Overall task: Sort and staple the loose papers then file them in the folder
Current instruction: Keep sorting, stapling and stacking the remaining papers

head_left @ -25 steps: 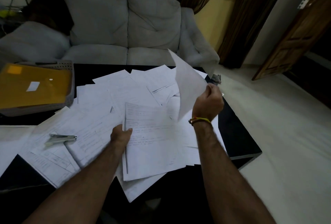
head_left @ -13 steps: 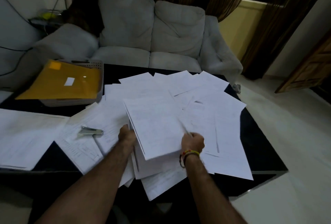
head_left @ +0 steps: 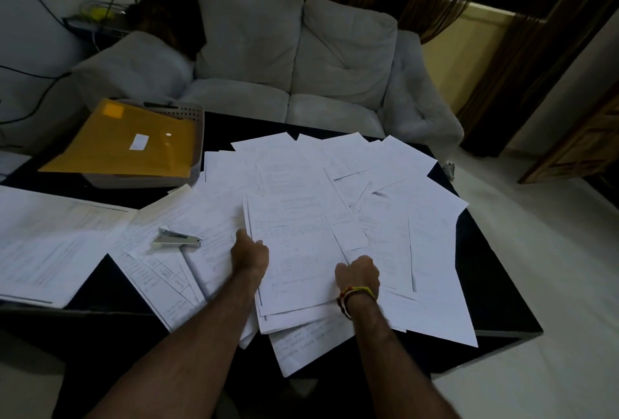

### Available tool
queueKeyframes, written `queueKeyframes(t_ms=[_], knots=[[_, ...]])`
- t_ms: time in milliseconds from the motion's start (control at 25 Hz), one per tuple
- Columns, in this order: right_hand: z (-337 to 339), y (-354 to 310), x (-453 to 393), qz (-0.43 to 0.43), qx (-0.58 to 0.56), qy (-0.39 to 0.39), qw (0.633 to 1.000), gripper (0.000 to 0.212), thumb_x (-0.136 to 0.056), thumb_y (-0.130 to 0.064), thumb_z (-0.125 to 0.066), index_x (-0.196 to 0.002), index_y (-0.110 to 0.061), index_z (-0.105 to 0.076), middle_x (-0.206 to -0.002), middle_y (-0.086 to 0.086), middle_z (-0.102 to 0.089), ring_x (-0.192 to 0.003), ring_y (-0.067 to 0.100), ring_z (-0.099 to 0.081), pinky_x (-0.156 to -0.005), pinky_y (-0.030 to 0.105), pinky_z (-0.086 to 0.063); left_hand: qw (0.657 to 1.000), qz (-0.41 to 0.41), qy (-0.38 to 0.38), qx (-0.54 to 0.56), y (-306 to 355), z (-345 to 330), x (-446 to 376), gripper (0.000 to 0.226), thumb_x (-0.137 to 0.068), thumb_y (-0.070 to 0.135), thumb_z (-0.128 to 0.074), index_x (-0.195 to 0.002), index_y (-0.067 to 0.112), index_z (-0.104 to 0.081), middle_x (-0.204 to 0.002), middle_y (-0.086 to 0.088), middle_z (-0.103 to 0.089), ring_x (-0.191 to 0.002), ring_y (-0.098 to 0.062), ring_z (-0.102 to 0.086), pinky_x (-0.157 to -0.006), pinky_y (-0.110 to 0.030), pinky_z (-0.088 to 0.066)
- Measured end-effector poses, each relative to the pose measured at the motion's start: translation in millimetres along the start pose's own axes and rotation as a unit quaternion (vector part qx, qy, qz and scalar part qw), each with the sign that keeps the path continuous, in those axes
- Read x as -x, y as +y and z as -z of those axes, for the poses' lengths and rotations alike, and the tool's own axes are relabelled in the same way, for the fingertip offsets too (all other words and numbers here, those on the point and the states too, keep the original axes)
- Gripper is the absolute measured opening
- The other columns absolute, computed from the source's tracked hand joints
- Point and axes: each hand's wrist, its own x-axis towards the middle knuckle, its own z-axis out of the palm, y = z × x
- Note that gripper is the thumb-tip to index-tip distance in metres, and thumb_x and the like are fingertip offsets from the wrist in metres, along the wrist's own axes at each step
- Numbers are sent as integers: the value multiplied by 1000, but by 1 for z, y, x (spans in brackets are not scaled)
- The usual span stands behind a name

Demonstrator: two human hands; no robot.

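Observation:
Several loose white papers [head_left: 385, 190] lie fanned over a black table [head_left: 495, 311]. A small stack of sheets [head_left: 294, 251] sits in front of me. My left hand [head_left: 250, 252] grips the stack's left edge, thumb on top. My right hand [head_left: 358, 273] pinches its right edge, fingers curled under the paper. A silver stapler [head_left: 176, 239] lies on the papers left of my left hand. A yellow folder [head_left: 127, 142] rests on a grey tray [head_left: 197, 137] at the table's far left.
A grey sofa [head_left: 294, 60] stands behind the table. More printed sheets [head_left: 50, 241] lie at the left edge. Pale floor [head_left: 552, 284] opens to the right. A wooden door [head_left: 576, 150] is at far right. Cables run along the left wall.
My right hand has brought the lifted sheet down onto the stack and now holds the stack's right edge. My left hand stayed on the left edge. The view shifted left.

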Motion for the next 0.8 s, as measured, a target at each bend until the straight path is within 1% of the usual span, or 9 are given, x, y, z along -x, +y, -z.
queueKeyframes(t_ms=[120, 200, 280, 360, 480, 560, 640, 720, 800], knots=[[9, -14, -11, 60, 59, 65, 994, 30, -87, -27, -58, -112, -10, -60, -121, 12, -54, -115, 36, -50, -91, 42, -43, 999, -37, -6, -36, 1, 1, 1, 29, -89, 3, -51, -117, 1, -47, -118, -20, -61, -107, -38, -57, -85, -35, -46], [14, -24, -25, 81, 66, 77, 992, 31, -88, -28, -58, -114, -10, -61, -123, 13, -53, -116, 36, -48, -92, 43, -43, 996, -64, -9, -58, 1, 3, -1, 34, -89, 4, -49, -123, 3, -44, -119, -19, -61, -106, -38, -58, -87, -38, -48], [14, -33, -43, 88, 85, 74, 990, 35, -90, -31, -59, -117, -9, -59, -126, 14, -53, -118, 37, -47, -94, 45, -42, 993, -94, -6, -75, -5, 4, -5, 44, -92, 7, -45, -135, 8, -37, -123, -20, -59, -107, -39, -58, -88, -41, -50], [11, -40, -59, 79, 106, 66, 989, 41, -90, -35, -60, -121, -7, -57, -128, 15, -51, -121, 38, -45, -95, 49, -41, 988, -138, -4, -73, -19, 6, -7, 56, -94, 9, -43, -148, 12, -27, -128, -21, -57, -111, -39, -56, -91, -40, -48], [3, -41, -79, 43, 131, 45, 989, 50, -91, -37, -60, -128, -4, -50, -134, 18, -45, -126, 41, -40, -98, 52, -39, 979, -190, 14, -74, -36, 4, -9, 61, -95, 12, -45, -152, 14, -22, -132, -21, -55, -114, -38, -56, -94, -40, -47], [2, -39, -89, 2, 101, 33, 994, 56, -90, -35, -63, -131, -3, -46, -137, 21, -42, -127, 43, -40, -98, 54, -39, 976, -199, 22, -82, -37, 1, -10, 63, -95, 13, -46, -152, 15, -20, -131, -21, -55, -112, -37, -57, -93, -40, -49], [-2, -37, -96, -37, 57, 35, 997, 60, -83, -31, -70, -130, -2, -46, -133, 21, -46, -123, 43, -44, -97, 54, -42, 972, -214, 27, -92, -34, 0, -10, 63, -95, 13, -46, -152, 14, -19, -129, -21, -57, -109, -38, -58, -90, -41, -50], [-5, -34, -96, -44, 37, 58, 997, 51, -79, -25, -72, -121, -3, -55, -125, 21, -56, -116, 44, -51, -93, 54, -47, 970, -222, 30, -93, -33, 1, -7, 63, -95, 13, -46, -152, 14, -19, -130, -21, -56, -110, -37, -57, -90, -40, -49], [-9, -31, -94, -19, 26, 95, 995, 37, -82, -20, -69, -112, -1, -61, -117, 22, -61, -111, 44, -55, -89, 53, -50, 969, -227, 30, -91, -33, 2, -6, 63, -96, 13, -46, -152, 14, -19, -133, -19, -55, -112, -36, -57, -92, -39, -48]])
